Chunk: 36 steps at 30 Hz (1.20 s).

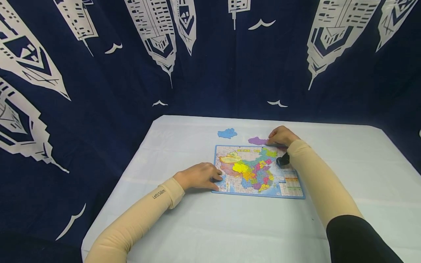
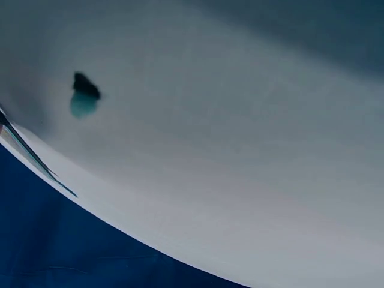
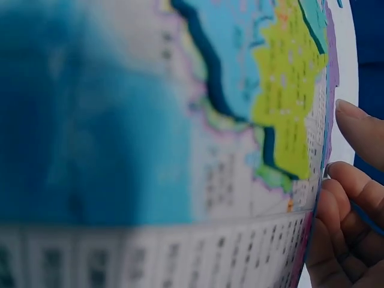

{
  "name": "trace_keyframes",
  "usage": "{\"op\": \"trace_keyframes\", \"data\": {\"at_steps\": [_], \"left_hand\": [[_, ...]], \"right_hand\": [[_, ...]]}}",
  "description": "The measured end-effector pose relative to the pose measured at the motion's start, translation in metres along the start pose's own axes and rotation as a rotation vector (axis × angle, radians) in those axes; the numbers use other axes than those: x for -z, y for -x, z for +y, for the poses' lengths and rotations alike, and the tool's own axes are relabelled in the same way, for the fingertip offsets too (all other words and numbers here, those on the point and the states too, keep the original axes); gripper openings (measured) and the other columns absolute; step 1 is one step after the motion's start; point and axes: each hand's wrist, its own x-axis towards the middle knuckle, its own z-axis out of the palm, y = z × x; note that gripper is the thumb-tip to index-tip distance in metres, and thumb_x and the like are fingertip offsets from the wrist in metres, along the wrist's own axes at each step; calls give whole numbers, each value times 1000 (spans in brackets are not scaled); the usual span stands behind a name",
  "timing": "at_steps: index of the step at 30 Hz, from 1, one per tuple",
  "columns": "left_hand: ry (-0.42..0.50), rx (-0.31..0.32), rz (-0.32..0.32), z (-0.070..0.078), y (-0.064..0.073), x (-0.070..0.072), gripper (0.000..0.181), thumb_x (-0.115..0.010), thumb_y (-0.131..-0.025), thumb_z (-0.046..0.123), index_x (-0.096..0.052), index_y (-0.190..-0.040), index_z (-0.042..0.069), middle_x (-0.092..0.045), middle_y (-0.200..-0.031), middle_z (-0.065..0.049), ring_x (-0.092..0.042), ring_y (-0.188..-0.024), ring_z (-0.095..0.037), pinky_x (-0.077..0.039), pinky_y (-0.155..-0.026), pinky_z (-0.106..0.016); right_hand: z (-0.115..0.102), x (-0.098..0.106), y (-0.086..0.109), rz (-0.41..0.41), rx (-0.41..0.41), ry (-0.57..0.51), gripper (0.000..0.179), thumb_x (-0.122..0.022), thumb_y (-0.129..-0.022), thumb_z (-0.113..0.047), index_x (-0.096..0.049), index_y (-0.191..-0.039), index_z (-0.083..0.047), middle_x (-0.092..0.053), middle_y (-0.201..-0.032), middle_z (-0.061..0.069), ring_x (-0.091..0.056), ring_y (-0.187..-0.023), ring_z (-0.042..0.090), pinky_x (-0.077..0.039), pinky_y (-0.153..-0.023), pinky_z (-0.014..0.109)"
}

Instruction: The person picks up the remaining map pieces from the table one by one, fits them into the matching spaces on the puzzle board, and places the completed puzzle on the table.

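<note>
A framed map puzzle board (image 1: 260,195) lies on the white table, its coloured pieces filling most of the map. At its left edge my left hand (image 1: 201,176) holds the board, thumb by the lower corner and fingers on the margin. Beyond the top edge, my right hand (image 1: 282,136) pinches the right end of a purple puzzle piece (image 1: 257,141). The right wrist view shows a thumb and curled fingers (image 3: 357,186) close to the board's edge, beside a purple strip (image 3: 333,60). The left wrist view does not show the left hand.
A blue puzzle piece (image 1: 227,133) lies flat behind the board, left of the purple one. The white tabletop (image 1: 250,226) extends around the board. Behind it hangs a dark blue cloth (image 1: 213,84) printed with white buildings. A small black device (image 1: 283,160) sits at the right wrist.
</note>
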Motion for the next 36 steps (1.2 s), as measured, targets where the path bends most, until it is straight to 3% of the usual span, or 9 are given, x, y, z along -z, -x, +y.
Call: {"op": "trace_keyframes", "data": {"at_steps": [11, 22, 30, 36], "left_hand": [[-17, 3, -11, 2, 2, 3, 44, -78, -87, 35, -73, -122, 8, -65, -136, -7, -62, -125, -20, -47, -109, -35], [-20, 13, -7, 0, 1, 0, 45, -77, -87, 36, -72, -123, 10, -64, -137, -5, -61, -126, -19, -47, -110, -35], [-24, 1, -9, 1, 0, -1, 45, -78, -87, 35, -72, -123, 11, -64, -138, -6, -62, -127, -19, -46, -110, -34], [-21, 9, -13, 1, -1, -1, 44, -77, -87, 36, -72, -123, 11, -64, -137, -6, -62, -127, -20, -46, -110, -34]], "right_hand": [[-9, -4, -1, 6, -53, 12, 38, -75, -88, -23, -63, -114, 2, -57, -108, 14, -49, -96, 27, -42, -81, 34], [-14, -7, 1, 39, -25, 41, 31, -78, -85, -18, -63, -101, 4, -59, -95, 11, -51, -89, 26, -44, -79, 34], [-7, -6, 0, 27, -28, -22, 23, -74, -87, -13, -62, -101, 2, -56, -99, 11, -49, -94, 26, -41, -80, 34], [-6, -2, 2, 14, 3, -94, 17, -70, -89, -8, -64, -102, 2, -59, -88, 4, -51, -86, 22, -41, -77, 33]]}}
